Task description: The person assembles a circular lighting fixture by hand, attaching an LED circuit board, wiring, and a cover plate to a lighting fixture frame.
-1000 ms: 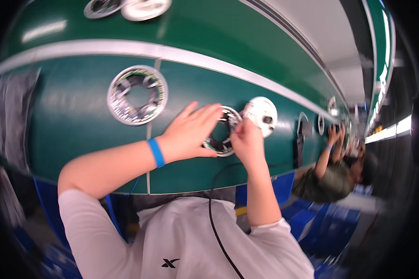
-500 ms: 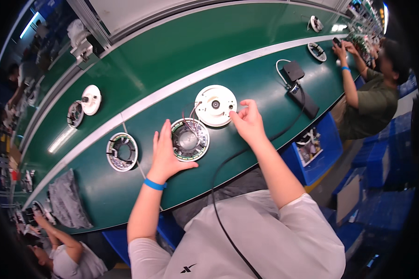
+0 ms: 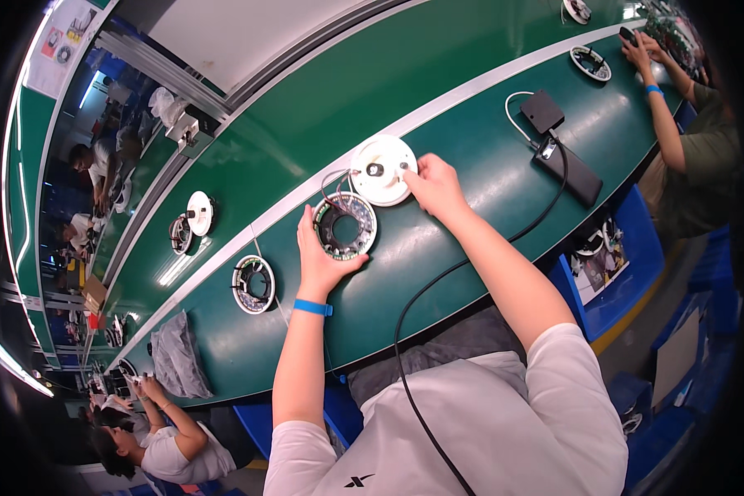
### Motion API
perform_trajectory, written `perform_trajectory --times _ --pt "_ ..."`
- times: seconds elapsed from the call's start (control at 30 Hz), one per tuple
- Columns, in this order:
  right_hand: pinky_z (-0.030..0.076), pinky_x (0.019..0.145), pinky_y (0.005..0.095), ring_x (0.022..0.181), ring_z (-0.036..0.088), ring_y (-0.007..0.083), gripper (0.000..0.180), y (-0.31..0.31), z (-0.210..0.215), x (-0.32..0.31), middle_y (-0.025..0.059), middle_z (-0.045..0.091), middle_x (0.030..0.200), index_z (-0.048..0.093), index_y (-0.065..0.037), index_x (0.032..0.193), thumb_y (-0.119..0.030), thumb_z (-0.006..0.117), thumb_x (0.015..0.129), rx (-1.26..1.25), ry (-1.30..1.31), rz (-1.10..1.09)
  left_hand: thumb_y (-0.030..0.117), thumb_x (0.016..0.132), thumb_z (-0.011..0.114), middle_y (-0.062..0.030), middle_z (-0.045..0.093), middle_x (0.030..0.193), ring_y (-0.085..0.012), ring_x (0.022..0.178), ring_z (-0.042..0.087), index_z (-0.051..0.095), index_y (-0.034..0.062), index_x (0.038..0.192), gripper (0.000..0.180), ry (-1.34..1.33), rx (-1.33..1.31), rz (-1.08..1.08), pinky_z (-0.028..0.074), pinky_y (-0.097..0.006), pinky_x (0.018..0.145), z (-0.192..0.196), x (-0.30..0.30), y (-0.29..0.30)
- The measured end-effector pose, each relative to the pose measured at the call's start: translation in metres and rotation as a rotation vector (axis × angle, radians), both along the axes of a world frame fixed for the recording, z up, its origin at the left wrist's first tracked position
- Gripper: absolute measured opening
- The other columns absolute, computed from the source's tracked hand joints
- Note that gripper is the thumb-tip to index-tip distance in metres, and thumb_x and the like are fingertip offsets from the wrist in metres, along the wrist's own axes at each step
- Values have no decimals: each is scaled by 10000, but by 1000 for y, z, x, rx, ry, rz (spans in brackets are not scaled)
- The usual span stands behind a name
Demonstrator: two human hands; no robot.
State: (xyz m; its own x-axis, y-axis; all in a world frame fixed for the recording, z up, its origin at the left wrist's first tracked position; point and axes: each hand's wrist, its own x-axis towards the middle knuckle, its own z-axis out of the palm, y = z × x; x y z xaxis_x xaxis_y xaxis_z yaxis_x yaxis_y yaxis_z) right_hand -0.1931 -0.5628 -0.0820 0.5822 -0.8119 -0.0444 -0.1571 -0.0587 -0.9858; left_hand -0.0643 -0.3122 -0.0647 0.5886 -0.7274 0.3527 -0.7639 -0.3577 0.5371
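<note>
My left hand [image 3: 321,263] curves around the near-left rim of a ring-shaped housing [image 3: 366,223] with a circuit board and dark inner parts, thumb along its near edge. Thin wires loop from the housing to a white round cover [image 3: 388,153] just beyond it to the right. At that cover's right edge, my right hand [image 3: 438,188] is closed, its fingertips near a small dark fitting. The cover has a dark part at its middle. Its underside is hidden.
Left along the bench lie another ring housing [image 3: 254,284], a white cover with its ring [image 3: 199,213] and a grey bag [image 3: 178,357]. To the right are a black box [image 3: 542,112] and a power bank [image 3: 567,171], its black cable crossing toward me. Co-workers sit at both sides.
My left hand has closed in around the ring housing. My right hand has come onto the edge of the white cover. The whole view has shifted and turned slightly.
</note>
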Motion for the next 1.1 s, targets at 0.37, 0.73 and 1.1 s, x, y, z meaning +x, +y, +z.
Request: perform_trajectory --times 0.37,0.73,1.1 --pt "569 711 395 755 716 300 420 -70 4 109 188 709 808 638 51 1003 -297 772 810 -112 -118 -15 364 566 980 -266 424 1479 -404 1396 421 287 -63 1546 1275 -76 -84 233 365 -450 1181 -1 81 -86" --pt "559 550 394 526 692 254 267 -83 12 145 159 690 679 661 29 906 -230 727 908 -78 -86 34 356 747 903 -376 292 1554 -502 1461 310 322 -79 1526 1065 -26 -158 441 312 -480 1217 -18 134 -123" --pt "572 721 399 764 721 316 271 -35 -9 66 178 735 857 697 34 1078 -111 642 856 -330 -235 79 363 919 714 -396 167 1603 -546 1456 303 343 -90 1521 840 -129 152 417 314 -511 1204 -16 78 -74"
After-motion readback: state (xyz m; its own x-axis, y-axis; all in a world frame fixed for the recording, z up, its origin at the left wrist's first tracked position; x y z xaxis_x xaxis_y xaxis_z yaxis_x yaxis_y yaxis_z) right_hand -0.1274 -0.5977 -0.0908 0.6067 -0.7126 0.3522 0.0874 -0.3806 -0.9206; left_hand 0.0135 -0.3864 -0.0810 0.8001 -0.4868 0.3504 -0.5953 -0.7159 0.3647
